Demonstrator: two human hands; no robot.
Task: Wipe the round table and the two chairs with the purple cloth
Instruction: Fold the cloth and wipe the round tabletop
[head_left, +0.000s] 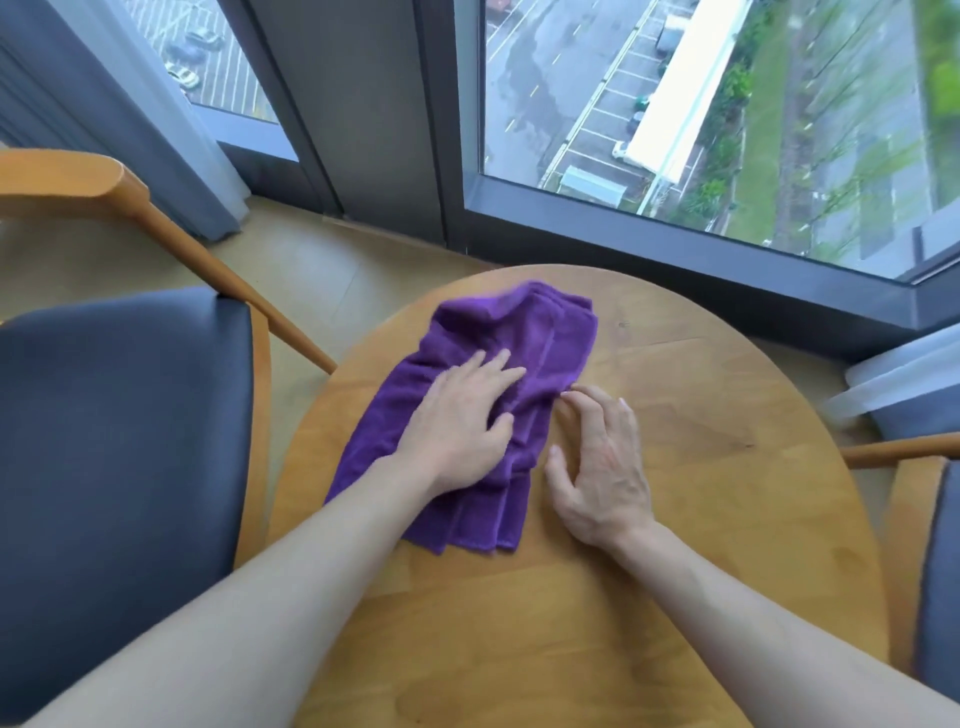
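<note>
Two chairs, one cloth, one round worktop, two hands. Far left: one chair (119, 415) with dark blue padded seat and wooden arm, its seat edge just beside the worktop's left rim, a narrow strip of floor (311, 270) between them. Behind it a grey curtain (156, 119) hangs against the window (701, 114).

Next, the round wooden worktop (701, 467) fills the centre. One purple cloth (519, 332) lies folded in loose layers on its left half, running diagonally from near the far rim toward the near left; its left corner reaches close to the rim (not over it, as far as seen).

The left hand (457, 431) presses flat on the middle of the cloth, fingers straight and slightly spread. The right hand (602, 467) sits just beside the cloth's right edge, palm down on bare wood, fingers loosely bent, their tips touching or nearly touching the cloth edge; cannot tell which.

Right of the hands the worktop is bare wood out to the rim. Far right: second chair (930, 571), only partly in view, its wooden arm close beside the rim.
</note>
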